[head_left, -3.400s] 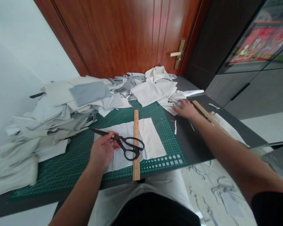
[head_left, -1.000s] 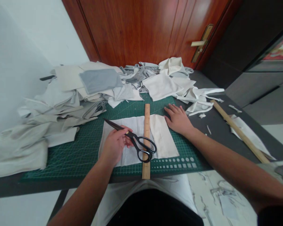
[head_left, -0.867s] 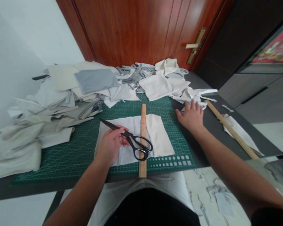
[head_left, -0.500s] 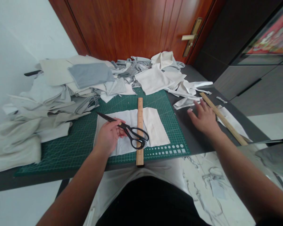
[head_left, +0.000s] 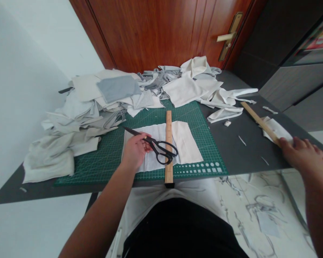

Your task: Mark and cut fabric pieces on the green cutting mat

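My left hand (head_left: 136,152) is closed around black-handled scissors (head_left: 157,144), their blades pointing to the far left. Below them a thin white cloth (head_left: 148,165) lies on the green cutting mat (head_left: 107,157). A wooden ruler (head_left: 168,122) crosses that cloth from front to back, passing under the scissor handles. Cream fabric (head_left: 187,143) shows to the right of the ruler. At the table's right edge, my right hand (head_left: 307,154) rests with fingers apart over the near end of a second wooden ruler (head_left: 258,120) and a white cloth piece (head_left: 280,128); its palm hides the ruler's end.
Piled grey and cream fabric pieces (head_left: 88,104) cover the back left. More white cloth (head_left: 188,89) is heaped at the back. Small scraps (head_left: 241,140) dot the dark tabletop (head_left: 226,150). Beyond stands a wooden door (head_left: 164,32); fabric strips litter the floor (head_left: 237,204).
My right hand has moved right and toward me, from beside the second ruler's far end to its near end. The view has shifted a little left. My left hand still holds the scissors.
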`<act>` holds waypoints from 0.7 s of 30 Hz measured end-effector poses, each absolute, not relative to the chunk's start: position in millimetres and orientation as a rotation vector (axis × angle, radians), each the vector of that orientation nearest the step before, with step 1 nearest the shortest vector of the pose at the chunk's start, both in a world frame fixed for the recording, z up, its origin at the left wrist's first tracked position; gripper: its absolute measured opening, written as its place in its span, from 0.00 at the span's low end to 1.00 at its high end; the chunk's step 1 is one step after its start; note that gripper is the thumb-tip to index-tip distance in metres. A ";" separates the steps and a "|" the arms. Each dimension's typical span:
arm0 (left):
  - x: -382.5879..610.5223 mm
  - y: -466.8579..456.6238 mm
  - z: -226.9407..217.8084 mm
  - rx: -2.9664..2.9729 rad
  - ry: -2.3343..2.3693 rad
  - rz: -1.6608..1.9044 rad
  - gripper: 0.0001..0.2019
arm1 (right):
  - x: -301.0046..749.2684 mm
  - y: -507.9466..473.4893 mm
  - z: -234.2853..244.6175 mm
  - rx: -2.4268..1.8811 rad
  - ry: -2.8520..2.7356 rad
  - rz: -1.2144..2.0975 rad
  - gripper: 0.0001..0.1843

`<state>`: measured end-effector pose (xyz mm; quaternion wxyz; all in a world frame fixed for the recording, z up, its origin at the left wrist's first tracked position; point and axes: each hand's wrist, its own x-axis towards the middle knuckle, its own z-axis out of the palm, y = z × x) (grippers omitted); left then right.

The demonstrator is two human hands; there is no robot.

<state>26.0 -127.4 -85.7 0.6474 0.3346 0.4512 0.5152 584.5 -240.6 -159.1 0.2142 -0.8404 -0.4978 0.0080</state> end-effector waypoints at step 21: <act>29.7 -123.6 -80.5 0.711 1.004 1.206 0.08 | 445.0 -236.3 -133.8 -2.404 -1.502 -0.285 0.39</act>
